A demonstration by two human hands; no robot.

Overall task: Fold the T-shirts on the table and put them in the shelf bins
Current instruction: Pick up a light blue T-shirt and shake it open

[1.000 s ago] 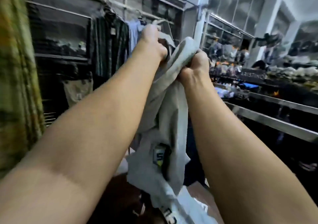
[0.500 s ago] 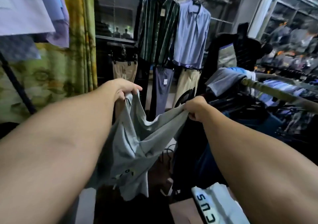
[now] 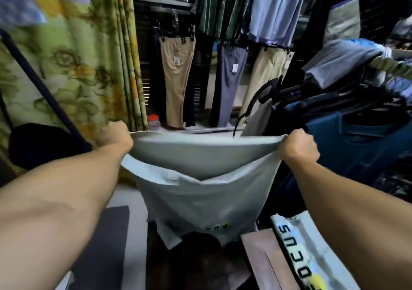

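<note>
Head view, left hand (image 3: pixel 116 137): curled into a fist on the left end of the top edge of the grey T-shirt (image 3: pixel 200 191), arm stretched forward.
Head view, right hand (image 3: pixel 299 144): also clenched, pinching the right end of the same edge, well apart from the left hand.
Grey T-shirt: held up in the air between the two hands, its top edge pulled taut and nearly level. The body hangs down in front of the person, with a fold sagging across the middle and a small dark and yellow print near the lower hem. Its bottom hangs just beside the near corner of the worktop (image 3: pixel 258 256).
Second T-shirt (image 3: pixel 298 245): pale, with black block letters along it, lying on the brown worktop at lower right, partly under the right forearm.
Floor side: a dark mat (image 3: pixel 104 245) lies at lower left, under the left forearm.
Background left: a green and yellow floral curtain (image 3: pixel 66 66).
Background centre: beige trousers (image 3: pixel 178 77) and blue-grey trousers (image 3: pixel 229 77) hang on clips, below a striped shirt (image 3: pixel 214 4) and a light blue shirt (image 3: pixel 274 11); a red-capped jar (image 3: pixel 153 121) stands below the beige pair.
Background right: dark blue garments (image 3: pixel 356 144) hang on a rack.
</note>
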